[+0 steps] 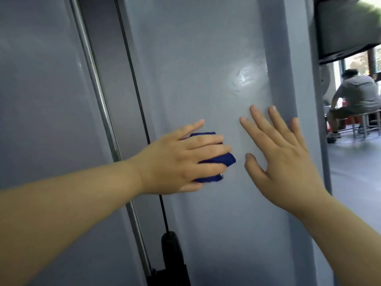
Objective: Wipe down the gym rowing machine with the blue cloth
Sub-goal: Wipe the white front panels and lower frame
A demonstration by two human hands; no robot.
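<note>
We see the cloth [224,161], dark blue and bunched into a small wad, pressed flat against the machine [45,104]. It lies under our left hand [181,162], whose fingers curl over it, so only its top edge, its right end and a frayed lower corner show. The machine fills most of the view as an upright, smooth grey casing with a dull sheen. The cloth sits about halfway up its broad middle panel [198,48], which bears a pale smeared glare patch higher up to the right. Left of this panel a chrome rail [99,89] and a thin black cable [136,85] run down a darker recess.
</note>
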